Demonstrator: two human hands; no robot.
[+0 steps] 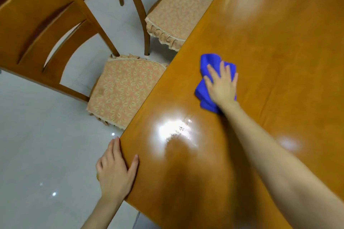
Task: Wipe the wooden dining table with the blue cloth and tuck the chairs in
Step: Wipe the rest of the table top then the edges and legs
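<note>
Two hands are sharing the job: the right hand (221,83) is pressing flat, fingers spread, on the blue cloth (206,61), which is lying bunched on the table (270,52) toward its left edge. The left hand (115,169) is gripping that edge nearer the body, thumb on top. A stroke running leftward is risking sweeping the cloth off onto the near chair (119,89). Bare wood is lying open ahead and right; the far chair (176,15) is also standing partly out.
</note>
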